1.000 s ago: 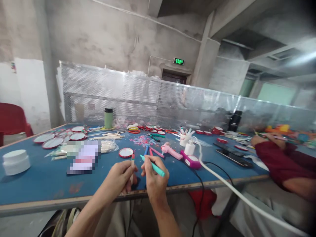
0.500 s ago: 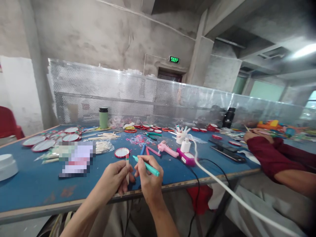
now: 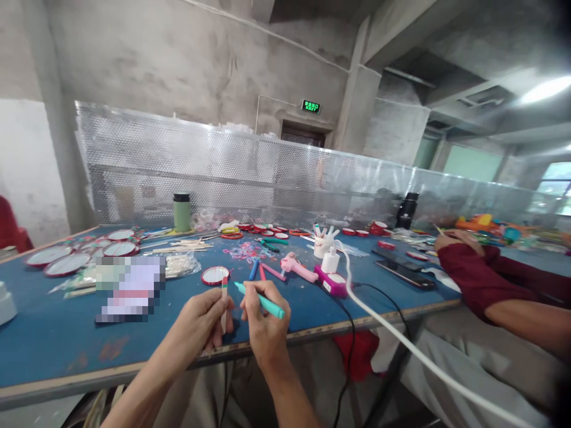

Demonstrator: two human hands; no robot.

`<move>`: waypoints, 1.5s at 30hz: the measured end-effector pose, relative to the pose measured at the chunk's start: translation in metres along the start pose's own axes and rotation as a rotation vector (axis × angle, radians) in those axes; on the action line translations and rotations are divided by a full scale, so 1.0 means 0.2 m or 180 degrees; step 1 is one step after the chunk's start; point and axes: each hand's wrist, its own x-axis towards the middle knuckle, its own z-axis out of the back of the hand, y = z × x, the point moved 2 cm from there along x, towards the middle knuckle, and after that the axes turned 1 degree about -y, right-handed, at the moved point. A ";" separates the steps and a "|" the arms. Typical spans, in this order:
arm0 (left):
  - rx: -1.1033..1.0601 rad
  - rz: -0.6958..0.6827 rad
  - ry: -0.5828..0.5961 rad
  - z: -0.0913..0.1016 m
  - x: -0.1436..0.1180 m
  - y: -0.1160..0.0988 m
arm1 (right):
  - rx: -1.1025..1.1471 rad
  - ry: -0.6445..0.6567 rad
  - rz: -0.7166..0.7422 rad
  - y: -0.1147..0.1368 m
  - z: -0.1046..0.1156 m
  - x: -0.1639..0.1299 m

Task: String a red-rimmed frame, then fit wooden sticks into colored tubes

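My left hand [image 3: 200, 318] is closed on a thin pale craft stick [image 3: 223, 309], held upright with red and green bands at its top. A teal marker pen [image 3: 272, 307] is gripped by my right hand [image 3: 268, 330], writing-style. Its tip points left toward the stick's coloured end, a small gap apart. Just behind the stick lies a round red-rimmed disc [image 3: 215, 275] with a pale face. Blue [image 3: 254, 270] and red [image 3: 262, 272] markers rest on the blue table [image 3: 178, 297] beyond my right hand.
A pink tool [image 3: 298, 267], a purple power block [image 3: 331, 282] with a white plug and cable, and a white cup [image 3: 322, 245] of pens stand to the right. Phones [image 3: 404, 272] lie farther right, near a co-worker's maroon sleeve [image 3: 464, 276]. Several red-rimmed discs [image 3: 66, 264] are at left.
The whole view has shifted slightly, so most table items appear a little farther left. Both hands keep the same grips on the craft stick and the teal marker.
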 end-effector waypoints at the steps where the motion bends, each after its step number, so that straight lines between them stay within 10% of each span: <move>1: 0.0000 0.0014 -0.0005 0.00 0.00 0.00 | -0.0016 -0.0002 0.0006 0.00 0.00 0.00; 10: -0.0090 -0.0050 -0.0403 0.01 0.01 -0.01 | 0.0022 -0.0062 -0.0007 0.00 0.00 0.00; 45: -0.0146 -0.0324 0.0040 0.00 0.02 -0.04 | -0.0270 0.0220 0.0274 0.00 -0.01 0.04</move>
